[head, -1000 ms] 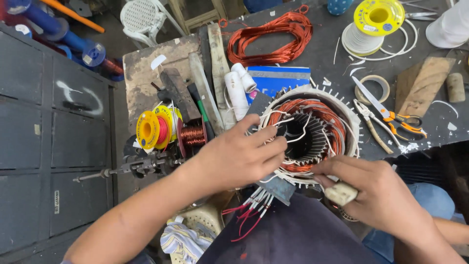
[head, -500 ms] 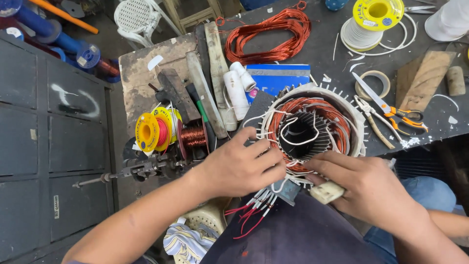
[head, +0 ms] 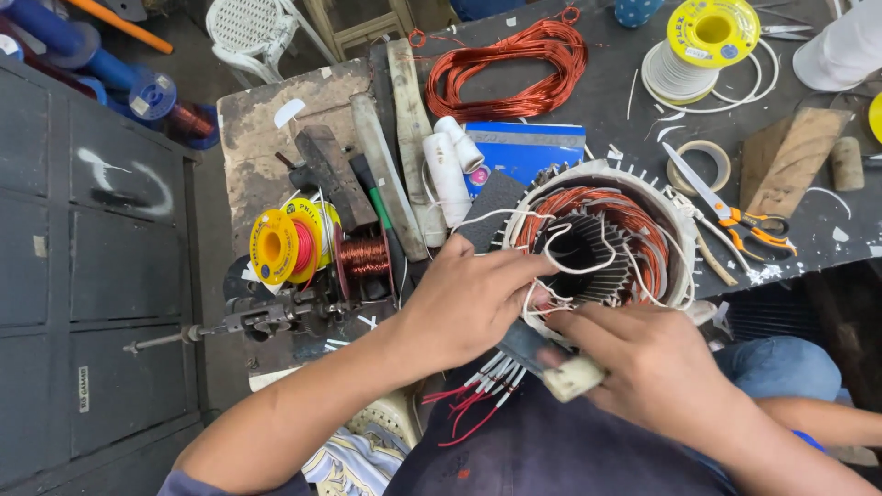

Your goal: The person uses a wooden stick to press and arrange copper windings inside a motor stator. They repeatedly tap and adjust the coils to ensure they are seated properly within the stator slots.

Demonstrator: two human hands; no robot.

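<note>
The motor stator (head: 602, 234) lies at the near edge of the dark worktop (head: 606, 110), its open bore facing up, probably so the copper windings and white sleeved leads inside can be reached from above. The left hand (head: 469, 298) presses on the stator's near-left rim, fingers curled together onto the leads there, seemingly steadying them. The right hand (head: 657, 367), just below the stator, has its grip clamped on a pale-handled tool (head: 556, 367) whose dark blade points toward the windings. A bundle of red and white wires (head: 478, 395) trails from under the left hand. Right of the stator lie orange-handled scissors (head: 735, 211); behind it, a copper wire coil (head: 510, 69). The blade's tip and the fingertips' exact hold are hidden.
</note>
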